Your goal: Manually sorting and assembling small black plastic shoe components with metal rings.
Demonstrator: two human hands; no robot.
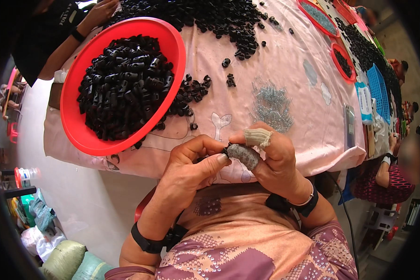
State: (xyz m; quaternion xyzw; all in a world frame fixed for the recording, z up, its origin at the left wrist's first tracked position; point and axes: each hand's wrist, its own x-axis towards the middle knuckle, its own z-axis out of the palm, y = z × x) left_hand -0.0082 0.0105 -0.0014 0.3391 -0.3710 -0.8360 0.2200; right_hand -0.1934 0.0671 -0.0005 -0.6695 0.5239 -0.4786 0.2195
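Above the table's near edge, my left hand (191,161) and my right hand (277,161) meet fingertip to fingertip. Between them is a small black plastic part (227,150), mostly hidden, which resembles the cord locks lying about. The left thumb and forefinger pinch it from one side. On the other side, the right thumb and forefinger press in, wearing a grey and a cream finger sleeve. Just beyond the right hand lies a heap of tiny metal springs (273,109). A large red basin (178,56) full of black cord locks (126,88) stands to the left, with loose ones beside it.
A big pile of black pieces (210,16) covers the far side of the pink tablecloth (219,70). Another person's hand (102,11) is at far left. Small red bowls (343,63), a blue basket (378,93) and other people are on the right. Sacks (65,261) sit lower left.
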